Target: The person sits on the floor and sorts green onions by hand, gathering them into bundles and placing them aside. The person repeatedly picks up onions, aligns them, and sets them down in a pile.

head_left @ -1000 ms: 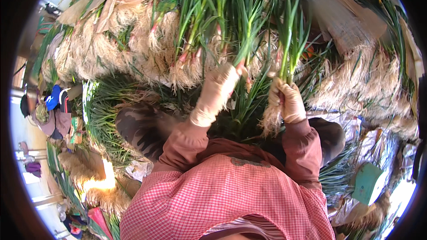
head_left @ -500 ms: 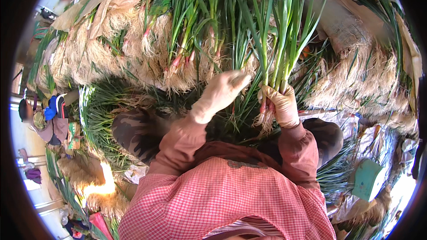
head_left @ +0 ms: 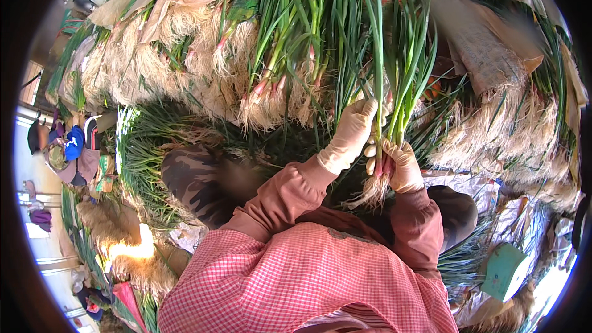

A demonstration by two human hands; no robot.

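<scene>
Green leaves fan upward from the bunch of spring onions (head_left: 404, 102) in front of my lap, its reddish bases low and its pale roots (head_left: 370, 194) trailing down to the left. My right hand (head_left: 402, 166), in a pale glove, is wrapped around the stalks near those bases, its forearm coming up steeply. My left hand (head_left: 350, 134), gloved too, slants in from the lower left to the leftmost stalk, just above the right; whether its fingers close on that stalk I cannot tell. A dark gap lies under the roots, bounded by my left knee (head_left: 194, 179) and right knee (head_left: 456, 213). Beyond my hands, the leaf tips overlap the onion heap (head_left: 271, 108), whose root fringe makes a ragged near edge. Brown sheeting (head_left: 475, 43) covers its right part. Loose greens (head_left: 148, 166) crowd against my left knee.
</scene>
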